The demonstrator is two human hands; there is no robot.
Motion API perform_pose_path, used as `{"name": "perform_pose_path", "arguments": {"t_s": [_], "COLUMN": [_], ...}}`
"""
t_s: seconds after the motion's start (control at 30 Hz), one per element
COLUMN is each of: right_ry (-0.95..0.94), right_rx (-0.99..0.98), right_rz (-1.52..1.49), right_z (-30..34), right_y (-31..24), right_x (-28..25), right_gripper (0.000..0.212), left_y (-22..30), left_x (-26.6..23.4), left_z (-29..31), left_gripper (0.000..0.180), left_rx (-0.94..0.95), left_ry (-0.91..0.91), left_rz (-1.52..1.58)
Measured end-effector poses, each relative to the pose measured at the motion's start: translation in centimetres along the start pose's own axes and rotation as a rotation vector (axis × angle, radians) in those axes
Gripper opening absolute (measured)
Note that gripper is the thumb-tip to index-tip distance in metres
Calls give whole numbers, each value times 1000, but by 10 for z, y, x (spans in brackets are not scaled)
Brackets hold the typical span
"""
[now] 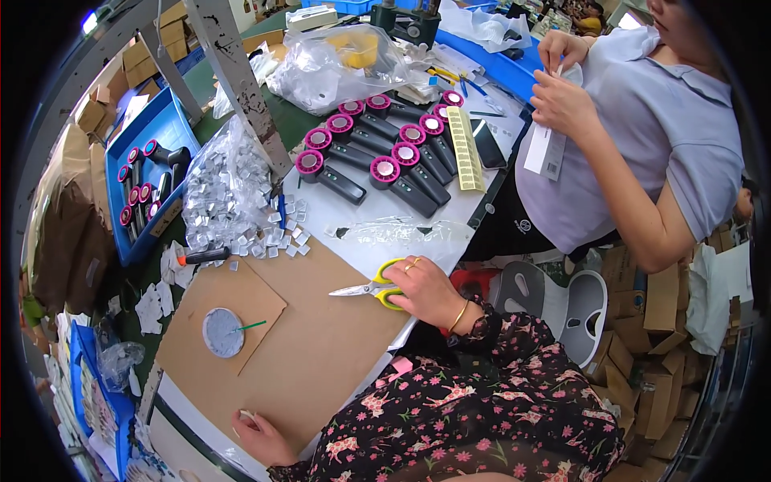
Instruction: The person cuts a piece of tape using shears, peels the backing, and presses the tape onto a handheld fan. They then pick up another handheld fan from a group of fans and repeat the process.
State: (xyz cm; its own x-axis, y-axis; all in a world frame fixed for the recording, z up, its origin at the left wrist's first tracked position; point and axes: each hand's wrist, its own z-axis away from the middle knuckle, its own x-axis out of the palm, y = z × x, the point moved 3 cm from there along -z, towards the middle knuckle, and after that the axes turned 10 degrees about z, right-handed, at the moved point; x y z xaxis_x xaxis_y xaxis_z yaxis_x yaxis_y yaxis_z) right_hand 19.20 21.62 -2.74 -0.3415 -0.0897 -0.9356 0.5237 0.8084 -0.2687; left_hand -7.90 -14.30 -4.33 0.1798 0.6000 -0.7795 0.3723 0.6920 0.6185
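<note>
With right hand [426,291], palm down: grasping yellow-handled scissors [371,289] by the loops, pointed leftward over brown cardboard [321,337] | With left hand [262,439], loosely curled at cardboard's near edge: cannot tell whether holding anything.

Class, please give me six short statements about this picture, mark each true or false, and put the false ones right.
1. The right hand touches the yellow-handled scissors. True.
2. A round grey dish rests on a piece of cardboard. True.
3. The left hand touches the dish. False: the left hand is apart from it, by the lower edge of the brown sheet.
4. A green stick reaches past the dish's rim. True.
5. The scissors' blades point right. False: they point left.
6. The yellow strip lies left of the pink-rimmed gadgets. False: it lies at their right.
</note>
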Motion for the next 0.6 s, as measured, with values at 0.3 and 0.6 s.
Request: {"name": "perform_pose_path", "arguments": {"t_s": [0.3, 0.6], "right_ry": [-19, 81], "right_rx": [-13, 48], "right_rz": [-77, -180], "right_z": [5, 9], "right_y": [6, 10], "right_x": [-2, -16], "right_gripper": [33, 26], "left_y": [85, 150], "left_x": [-13, 30], "left_z": [-14, -13], "left_gripper": [14, 16], "left_rx": [104, 260], "left_ry": [108, -129], "left_rz": [165, 308]}}
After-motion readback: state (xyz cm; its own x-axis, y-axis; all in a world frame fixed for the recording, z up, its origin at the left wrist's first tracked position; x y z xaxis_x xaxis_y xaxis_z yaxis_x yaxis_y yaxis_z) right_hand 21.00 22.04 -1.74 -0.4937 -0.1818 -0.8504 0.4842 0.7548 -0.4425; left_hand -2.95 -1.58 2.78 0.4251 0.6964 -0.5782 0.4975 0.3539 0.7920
